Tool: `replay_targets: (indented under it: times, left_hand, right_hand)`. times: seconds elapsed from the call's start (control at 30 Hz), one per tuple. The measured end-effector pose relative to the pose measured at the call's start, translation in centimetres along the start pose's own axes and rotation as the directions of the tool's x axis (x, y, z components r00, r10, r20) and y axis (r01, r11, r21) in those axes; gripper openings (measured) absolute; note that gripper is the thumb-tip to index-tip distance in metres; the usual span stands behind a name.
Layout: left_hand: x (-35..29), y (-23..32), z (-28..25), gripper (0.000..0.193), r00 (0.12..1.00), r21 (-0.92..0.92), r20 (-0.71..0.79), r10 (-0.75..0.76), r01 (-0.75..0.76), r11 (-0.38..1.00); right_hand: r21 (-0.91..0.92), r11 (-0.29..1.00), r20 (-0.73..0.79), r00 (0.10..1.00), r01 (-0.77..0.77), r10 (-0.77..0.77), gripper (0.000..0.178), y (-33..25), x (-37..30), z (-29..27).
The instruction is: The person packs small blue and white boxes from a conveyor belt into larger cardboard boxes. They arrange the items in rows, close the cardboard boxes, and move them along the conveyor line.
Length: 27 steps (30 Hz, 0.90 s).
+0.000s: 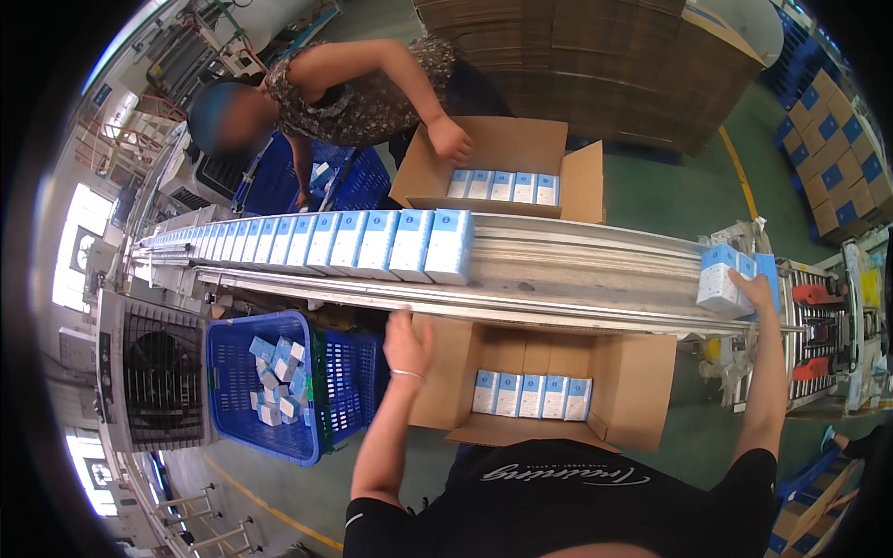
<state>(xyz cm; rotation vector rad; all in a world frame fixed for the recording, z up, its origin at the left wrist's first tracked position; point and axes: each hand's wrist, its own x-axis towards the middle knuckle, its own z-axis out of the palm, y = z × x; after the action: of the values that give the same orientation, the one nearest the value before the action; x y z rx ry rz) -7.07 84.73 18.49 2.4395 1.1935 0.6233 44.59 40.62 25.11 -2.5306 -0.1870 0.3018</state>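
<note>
Long grey metal conveyor (586,270) bearing a row of upright white-and-blue rectangular cartons (381,244).
The cartons stand close together, side by side. Right of the row, the worn surface bears a dark smudge (526,287); farther right sits a small cluster of similar cartons (718,281), though whether it rests fully cannot be told. Silvery metal rails (558,312) flank the row.

White cartons with light-blue tops (718,283) stand side by side, gripped beneath the right hand's fingers (742,282). Well left of those fingers runs a close-packed row of matching cartons (350,245), passing just beyond the left fingers (406,322). Right of the left fingers, an open cardboard box (640,383), flaps spread, holds five upright cartons (532,398).
</note>
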Motion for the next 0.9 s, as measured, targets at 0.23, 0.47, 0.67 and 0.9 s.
replay_targets:
  times: [0.23,0.47,0.67,0.9]
  left_hand:
    - [12.4,3.1,-4.0,0.058,0.996,0.41,-0.066,0.062,-0.03,0.911]
    - [14.8,7.1,-1.5,0.08,0.967,0.414,0.219,-0.127,0.026,0.91]
    - [14.7,8.1,-0.8,0.099,0.899,0.113,0.428,-0.096,0.052,0.992]
    - [11.2,11.9,3.3,0.093,0.982,-0.28,0.17,0.08,-0.03,0.96]
  right_hand:
    - [0.104,0.961,0.13,0.955,0.255,-0.267,0.059,-12.6,-8.3,14.4]
    - [-0.059,0.956,0.107,0.954,0.287,-0.28,0.1,-28.8,-15.9,22.9]
    - [0.16,0.914,0.178,0.9,0.373,-0.399,0.093,-23.2,-13.6,20.1]
    - [0.349,0.882,0.032,0.936,0.318,-0.35,0.092,-18.3,-10.5,16.8]
